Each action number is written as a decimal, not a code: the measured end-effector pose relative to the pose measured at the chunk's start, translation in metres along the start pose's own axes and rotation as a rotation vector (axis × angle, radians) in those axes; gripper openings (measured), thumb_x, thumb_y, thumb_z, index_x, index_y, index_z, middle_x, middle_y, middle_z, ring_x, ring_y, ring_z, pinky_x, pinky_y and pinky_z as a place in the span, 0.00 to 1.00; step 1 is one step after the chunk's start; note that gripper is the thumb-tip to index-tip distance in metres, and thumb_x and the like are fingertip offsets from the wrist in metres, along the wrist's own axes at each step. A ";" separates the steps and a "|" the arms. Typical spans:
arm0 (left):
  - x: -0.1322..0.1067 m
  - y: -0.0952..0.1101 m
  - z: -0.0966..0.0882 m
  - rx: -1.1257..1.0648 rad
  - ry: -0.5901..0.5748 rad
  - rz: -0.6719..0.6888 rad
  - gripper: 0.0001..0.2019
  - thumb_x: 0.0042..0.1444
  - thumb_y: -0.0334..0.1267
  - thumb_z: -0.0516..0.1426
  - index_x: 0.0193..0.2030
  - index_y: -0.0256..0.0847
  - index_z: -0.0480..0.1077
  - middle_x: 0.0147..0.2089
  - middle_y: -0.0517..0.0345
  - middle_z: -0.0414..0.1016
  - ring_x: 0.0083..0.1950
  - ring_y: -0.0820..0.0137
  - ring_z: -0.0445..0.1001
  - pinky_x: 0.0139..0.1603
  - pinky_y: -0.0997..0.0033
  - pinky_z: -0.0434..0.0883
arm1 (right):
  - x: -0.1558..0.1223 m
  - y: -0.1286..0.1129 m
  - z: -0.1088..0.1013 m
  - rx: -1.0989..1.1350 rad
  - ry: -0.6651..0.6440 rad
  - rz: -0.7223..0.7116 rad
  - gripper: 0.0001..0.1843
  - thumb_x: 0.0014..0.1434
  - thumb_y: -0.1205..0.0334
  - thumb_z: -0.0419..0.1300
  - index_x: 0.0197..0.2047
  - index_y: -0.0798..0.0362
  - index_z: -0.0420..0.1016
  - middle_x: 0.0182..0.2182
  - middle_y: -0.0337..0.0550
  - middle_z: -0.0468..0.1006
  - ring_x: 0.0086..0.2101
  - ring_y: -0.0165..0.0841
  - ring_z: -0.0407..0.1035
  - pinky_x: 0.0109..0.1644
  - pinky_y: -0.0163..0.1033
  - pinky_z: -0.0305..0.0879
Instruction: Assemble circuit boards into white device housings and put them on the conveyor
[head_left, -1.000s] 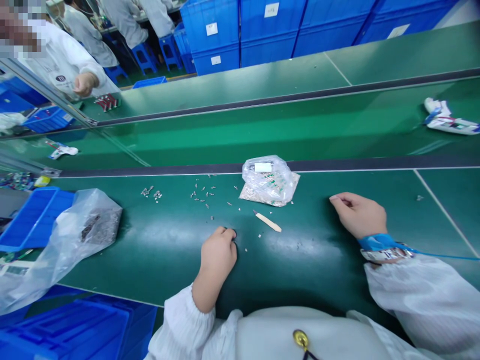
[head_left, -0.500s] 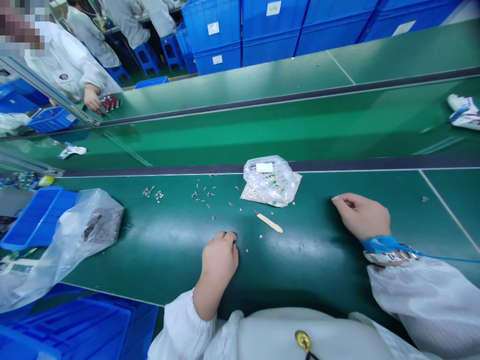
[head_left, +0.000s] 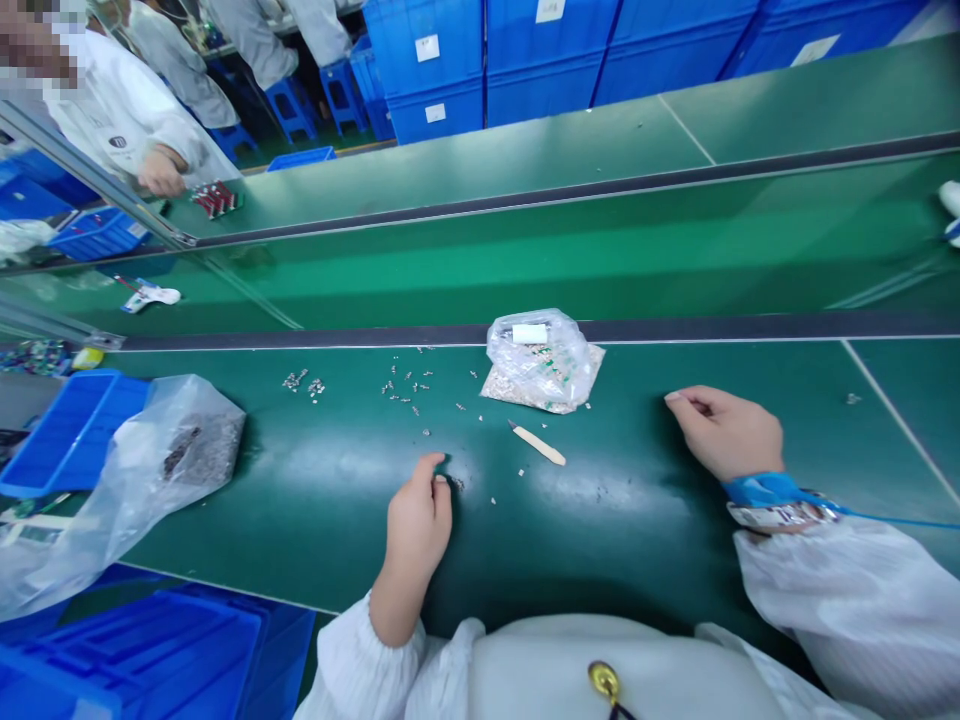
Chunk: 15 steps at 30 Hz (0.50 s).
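My left hand [head_left: 418, 520] is low over the green table [head_left: 315, 520], its index finger and thumb apart with nothing visible between them. Just right of its thumb lies a small heap of dark bits [head_left: 458, 483]. Beyond it, tiny metal parts [head_left: 405, 385] are scattered. My right hand [head_left: 726, 432], with a blue wrist strap [head_left: 761, 490], rests closed on the table; whatever its curled fingers may hold is hidden. Between the hands lie a pale, dark-tipped stick-like tool [head_left: 538, 443] and a clear plastic bag [head_left: 551, 365] of small pieces.
On the left, another clear bag [head_left: 202, 450] with grey contents leans by a blue tray [head_left: 67, 430]. A green divider [head_left: 525, 260] runs along the back. Across it, a co-worker's hand [head_left: 162, 170] is near red parts [head_left: 216, 199]. Blue crates [head_left: 427, 80] stand behind.
My left hand has moved slightly left and its index finger and thumb have parted, leaving dark bits in view. My right hand stays put. The co-worker's hand has drawn back from the red parts.
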<state>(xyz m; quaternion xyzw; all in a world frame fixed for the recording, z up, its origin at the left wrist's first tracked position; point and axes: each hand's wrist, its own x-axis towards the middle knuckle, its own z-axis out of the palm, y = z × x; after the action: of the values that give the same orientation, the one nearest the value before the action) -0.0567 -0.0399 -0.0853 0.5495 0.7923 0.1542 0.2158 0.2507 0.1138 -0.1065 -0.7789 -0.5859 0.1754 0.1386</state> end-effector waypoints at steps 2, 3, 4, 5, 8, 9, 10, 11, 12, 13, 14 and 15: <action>-0.002 -0.002 -0.002 -0.028 0.009 0.019 0.15 0.57 0.31 0.45 0.49 0.38 0.66 0.27 0.60 0.72 0.28 0.70 0.73 0.33 0.72 0.69 | 0.000 -0.001 -0.001 0.001 0.006 -0.004 0.16 0.44 0.50 0.52 0.26 0.50 0.76 0.18 0.40 0.73 0.26 0.37 0.68 0.26 0.35 0.55; -0.003 -0.004 -0.002 -0.036 0.010 0.028 0.15 0.55 0.31 0.46 0.48 0.38 0.66 0.29 0.60 0.72 0.30 0.71 0.73 0.34 0.72 0.69 | -0.001 -0.002 -0.001 0.001 0.007 -0.006 0.16 0.44 0.51 0.52 0.26 0.50 0.76 0.18 0.40 0.73 0.26 0.36 0.67 0.26 0.35 0.55; -0.004 -0.004 -0.002 -0.039 0.010 0.034 0.15 0.54 0.31 0.47 0.47 0.38 0.66 0.30 0.59 0.72 0.30 0.71 0.72 0.34 0.73 0.69 | -0.001 -0.002 -0.001 -0.001 0.008 -0.006 0.16 0.44 0.50 0.52 0.26 0.50 0.76 0.18 0.40 0.73 0.26 0.36 0.67 0.26 0.35 0.55; -0.005 -0.005 -0.002 -0.036 0.011 0.036 0.15 0.53 0.31 0.48 0.47 0.39 0.66 0.32 0.59 0.72 0.29 0.72 0.72 0.34 0.73 0.70 | -0.001 -0.002 -0.001 -0.003 0.008 -0.006 0.16 0.44 0.50 0.52 0.26 0.50 0.76 0.19 0.40 0.73 0.26 0.36 0.67 0.26 0.35 0.55; -0.008 -0.005 -0.001 -0.005 0.010 0.037 0.15 0.50 0.32 0.51 0.46 0.39 0.67 0.37 0.56 0.72 0.29 0.71 0.71 0.32 0.71 0.69 | -0.001 -0.001 0.000 -0.015 0.005 0.003 0.17 0.45 0.50 0.51 0.28 0.50 0.76 0.21 0.41 0.74 0.27 0.36 0.67 0.27 0.35 0.56; -0.009 -0.004 -0.001 0.010 0.005 0.042 0.14 0.50 0.33 0.52 0.45 0.39 0.68 0.38 0.55 0.72 0.31 0.69 0.71 0.32 0.70 0.70 | -0.001 -0.001 0.000 -0.019 0.000 0.007 0.17 0.45 0.50 0.51 0.28 0.50 0.76 0.21 0.41 0.75 0.27 0.36 0.67 0.28 0.35 0.56; -0.009 -0.003 0.000 0.025 -0.003 0.049 0.14 0.50 0.33 0.53 0.45 0.40 0.68 0.40 0.54 0.72 0.34 0.68 0.72 0.34 0.69 0.70 | -0.001 0.000 0.000 -0.023 -0.004 0.011 0.18 0.45 0.50 0.51 0.29 0.50 0.76 0.21 0.41 0.75 0.28 0.36 0.68 0.28 0.35 0.56; -0.009 -0.002 0.001 0.041 -0.012 0.057 0.14 0.50 0.33 0.53 0.45 0.40 0.69 0.41 0.53 0.73 0.36 0.66 0.72 0.35 0.68 0.70 | -0.001 0.001 0.000 -0.027 -0.008 0.015 0.18 0.45 0.50 0.51 0.29 0.50 0.77 0.22 0.42 0.75 0.28 0.37 0.68 0.28 0.35 0.56; -0.009 -0.001 0.001 0.057 -0.022 0.068 0.15 0.51 0.33 0.53 0.46 0.40 0.69 0.42 0.53 0.73 0.37 0.66 0.73 0.36 0.68 0.70 | -0.001 0.001 0.001 -0.030 -0.011 0.019 0.18 0.45 0.49 0.51 0.29 0.50 0.77 0.22 0.42 0.75 0.29 0.37 0.68 0.29 0.35 0.57; -0.009 0.000 0.002 0.073 -0.029 0.078 0.15 0.51 0.33 0.53 0.46 0.41 0.69 0.43 0.53 0.73 0.38 0.65 0.73 0.37 0.67 0.69 | 0.000 0.001 0.001 -0.033 -0.014 0.023 0.18 0.45 0.49 0.51 0.30 0.50 0.77 0.23 0.42 0.75 0.29 0.37 0.68 0.29 0.35 0.57; -0.008 0.001 0.003 0.090 -0.035 0.088 0.14 0.52 0.33 0.53 0.47 0.42 0.69 0.43 0.53 0.73 0.39 0.64 0.73 0.38 0.67 0.69 | 0.000 0.001 0.001 -0.036 -0.017 0.027 0.19 0.45 0.49 0.50 0.30 0.50 0.77 0.23 0.42 0.75 0.30 0.37 0.68 0.30 0.36 0.57; -0.008 0.002 0.004 0.105 -0.039 0.097 0.14 0.53 0.33 0.52 0.46 0.42 0.70 0.44 0.54 0.73 0.40 0.64 0.73 0.38 0.66 0.69 | 0.000 0.001 0.001 -0.038 -0.020 0.032 0.19 0.45 0.49 0.50 0.31 0.50 0.77 0.24 0.42 0.75 0.30 0.37 0.68 0.30 0.36 0.57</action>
<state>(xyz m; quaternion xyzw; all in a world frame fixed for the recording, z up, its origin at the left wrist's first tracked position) -0.0510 -0.0467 -0.0863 0.6008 0.7673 0.1117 0.1943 0.2516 0.1132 -0.1077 -0.7888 -0.5781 0.1743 0.1152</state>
